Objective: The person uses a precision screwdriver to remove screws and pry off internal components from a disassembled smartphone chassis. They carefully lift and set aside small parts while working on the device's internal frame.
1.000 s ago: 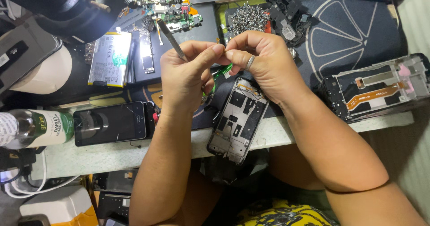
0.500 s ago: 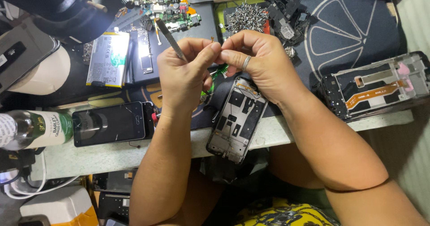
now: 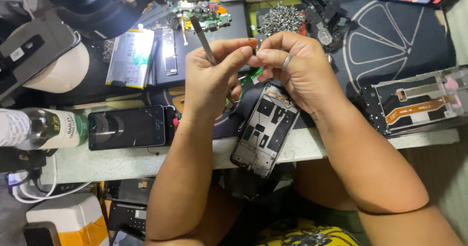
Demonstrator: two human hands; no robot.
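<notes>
My left hand [image 3: 213,73] grips a thin metal tool [image 3: 202,37] that slants up and away from me. My right hand [image 3: 298,66], with a ring on one finger, pinches something very small against the left fingertips; I cannot tell what it is. Both hands hover just above an opened phone frame [image 3: 263,129] that lies at the near table edge and overhangs it. A green part [image 3: 250,75] shows between the hands.
A black phone [image 3: 127,127] lies at the left beside a green bottle [image 3: 52,128]. A battery [image 3: 130,58] and circuit boards [image 3: 197,4] are further back. A pile of screws [image 3: 280,18] sits behind the hands. Another open phone frame [image 3: 415,101] is at the right.
Both hands have stayed pressed together over the phone frame; the metal tool has shifted only slightly.
</notes>
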